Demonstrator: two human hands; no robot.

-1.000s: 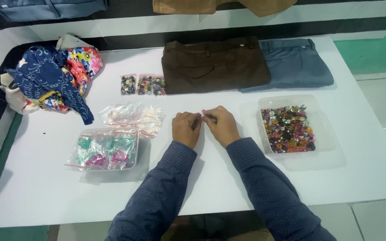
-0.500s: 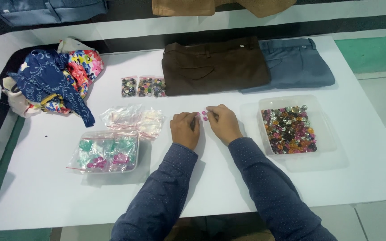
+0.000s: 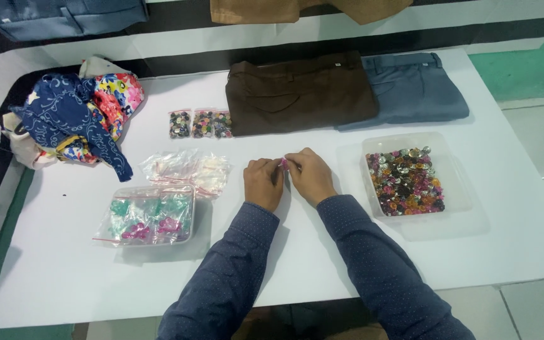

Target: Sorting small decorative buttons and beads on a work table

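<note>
My left hand [image 3: 263, 182] and my right hand [image 3: 308, 175] meet over the middle of the white table [image 3: 64, 277]. Both pinch a small pink thing [image 3: 284, 164] between their fingertips; its exact kind is too small to tell. To the right stands a clear tray [image 3: 458, 192] full of several mixed coloured buttons [image 3: 406, 181]. Left of my hands lies a heap of empty clear small bags [image 3: 187, 170], and nearer me a clear box [image 3: 148, 216] with green and pink filled bags.
Folded brown trousers [image 3: 300, 92] and blue-grey trousers [image 3: 410, 88] lie at the back. Two small filled button bags [image 3: 200, 124] sit next to them. A pile of patterned cloth [image 3: 77, 119] is at the back left. Tiled floor lies to the right.
My hands have stayed together at the same spot on the table; the fingers shifted only slightly around the small pink thing.
</note>
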